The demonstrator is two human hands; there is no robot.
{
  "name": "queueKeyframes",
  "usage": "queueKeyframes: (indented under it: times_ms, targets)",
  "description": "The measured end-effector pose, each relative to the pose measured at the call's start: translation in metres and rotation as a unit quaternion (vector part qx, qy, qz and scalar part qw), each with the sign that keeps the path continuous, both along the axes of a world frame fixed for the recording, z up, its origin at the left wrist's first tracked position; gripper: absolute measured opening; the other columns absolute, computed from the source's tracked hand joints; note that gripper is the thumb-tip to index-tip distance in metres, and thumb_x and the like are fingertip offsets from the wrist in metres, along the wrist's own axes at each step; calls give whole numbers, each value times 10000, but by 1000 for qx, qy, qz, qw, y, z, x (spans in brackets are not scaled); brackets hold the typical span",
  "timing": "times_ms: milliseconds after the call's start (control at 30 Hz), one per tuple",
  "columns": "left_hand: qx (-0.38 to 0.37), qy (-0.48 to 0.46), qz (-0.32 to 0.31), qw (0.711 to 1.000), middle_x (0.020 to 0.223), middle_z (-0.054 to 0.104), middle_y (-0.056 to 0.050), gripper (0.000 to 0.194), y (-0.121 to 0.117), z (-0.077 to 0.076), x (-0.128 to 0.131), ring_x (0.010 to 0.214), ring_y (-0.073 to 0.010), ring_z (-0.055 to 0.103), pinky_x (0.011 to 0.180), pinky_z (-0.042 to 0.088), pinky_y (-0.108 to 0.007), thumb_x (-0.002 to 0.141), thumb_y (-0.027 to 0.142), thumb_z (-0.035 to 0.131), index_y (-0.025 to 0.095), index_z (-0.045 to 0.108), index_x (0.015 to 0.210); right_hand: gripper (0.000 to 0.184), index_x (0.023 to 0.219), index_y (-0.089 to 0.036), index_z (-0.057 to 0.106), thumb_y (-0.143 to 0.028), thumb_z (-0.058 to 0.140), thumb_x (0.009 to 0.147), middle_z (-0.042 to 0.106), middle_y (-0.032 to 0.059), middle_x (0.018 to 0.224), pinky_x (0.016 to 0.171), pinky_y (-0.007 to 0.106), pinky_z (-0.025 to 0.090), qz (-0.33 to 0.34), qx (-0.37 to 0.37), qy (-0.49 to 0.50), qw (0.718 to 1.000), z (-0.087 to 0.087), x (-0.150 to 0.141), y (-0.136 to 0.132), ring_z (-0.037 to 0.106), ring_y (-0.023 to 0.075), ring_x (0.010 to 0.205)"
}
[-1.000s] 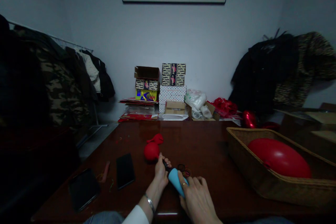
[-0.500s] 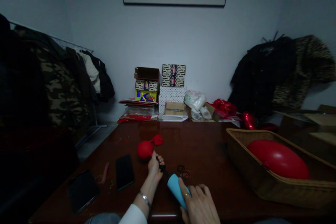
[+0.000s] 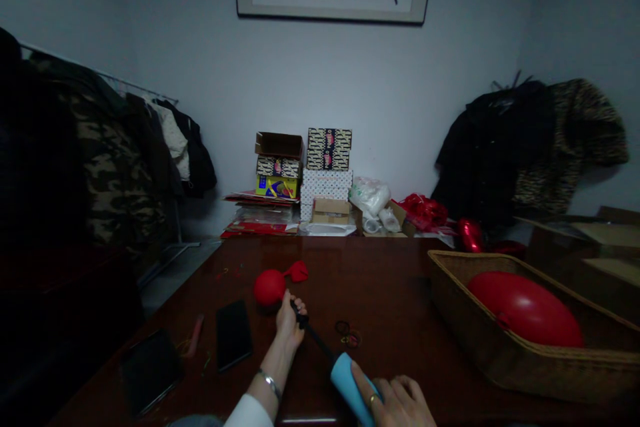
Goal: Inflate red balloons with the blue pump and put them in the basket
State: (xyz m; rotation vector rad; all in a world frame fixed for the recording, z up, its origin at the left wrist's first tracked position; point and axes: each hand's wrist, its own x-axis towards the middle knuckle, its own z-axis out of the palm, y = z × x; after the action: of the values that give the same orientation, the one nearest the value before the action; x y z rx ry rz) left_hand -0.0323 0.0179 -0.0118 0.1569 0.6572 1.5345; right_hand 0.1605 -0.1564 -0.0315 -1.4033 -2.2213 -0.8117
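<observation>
A balloon pump with a blue barrel point(image 3: 350, 383) and a black rod point(image 3: 319, 341) slants across the table's near side. My left hand point(image 3: 289, 323) is closed around the pump's black far end, where the neck of a red balloon point(image 3: 270, 287) meets it. That balloon is partly inflated, a round bulb with a narrow twist and a small limp end point(image 3: 299, 271) beyond. My right hand point(image 3: 397, 400) grips the blue barrel, its thumb along the side. A long stretch of rod shows between barrel and left hand. The nozzle is hidden by my left fingers.
A wicker basket point(image 3: 465, 340) at right holds a large inflated red balloon point(image 3: 525, 310). Several rubber bands point(image 3: 349, 337) lie right of my left hand. Two dark flat devices, a phone point(image 3: 234, 335) and a tablet-like slab point(image 3: 151, 372), lie left. Stacked boxes point(image 3: 327, 190) stand behind the table.
My right hand has drawn the blue barrel down and to the right, so more black rod shows. My left hand still holds the far end. The balloon sits slightly further left in view.
</observation>
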Motion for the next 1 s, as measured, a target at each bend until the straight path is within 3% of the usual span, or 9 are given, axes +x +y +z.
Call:
queueKeyframes:
  times_ms: [333, 500, 767, 1000]
  targets:
    - [-14, 38, -27, 999, 486, 424, 52, 266, -22, -6, 24, 376, -50, 398, 375, 325, -149, 826, 314, 563, 176, 410, 658, 574, 1227, -266, 503, -287, 623, 666, 637, 46, 811, 788, 394, 261, -97, -148, 42, 983, 25, -38, 12, 559, 225, 753]
    - [-18, 62, -48, 997, 486, 461, 38, 299, -28, -12, 30, 395, -74, 438, 416, 375, -185, 767, 376, 626, 179, 427, 662, 540, 1242, -252, 495, -240, 585, 709, 640, 63, 821, 785, 396, 272, -98, -164, 50, 980, 39, -53, 22, 564, 223, 757]
    - [-16, 79, -29, 996, 450, 410, 66, 327, -22, -9, 22, 346, -55, 380, 369, 302, -169, 767, 402, 616, 182, 405, 648, 584, 1255, -259, 479, -254, 612, 686, 629, 41, 797, 809, 397, 286, -100, -119, 60, 986, 29, -62, 23, 552, 207, 737]
    - [-23, 81, -20, 996, 445, 388, 71, 282, -15, -5, 16, 330, -43, 348, 344, 249, -146, 839, 339, 530, 178, 394, 652, 627, 1260, -262, 459, -349, 642, 667, 625, 27, 785, 798, 395, 284, -70, -95, 41, 992, 17, -48, 15, 539, 200, 710]
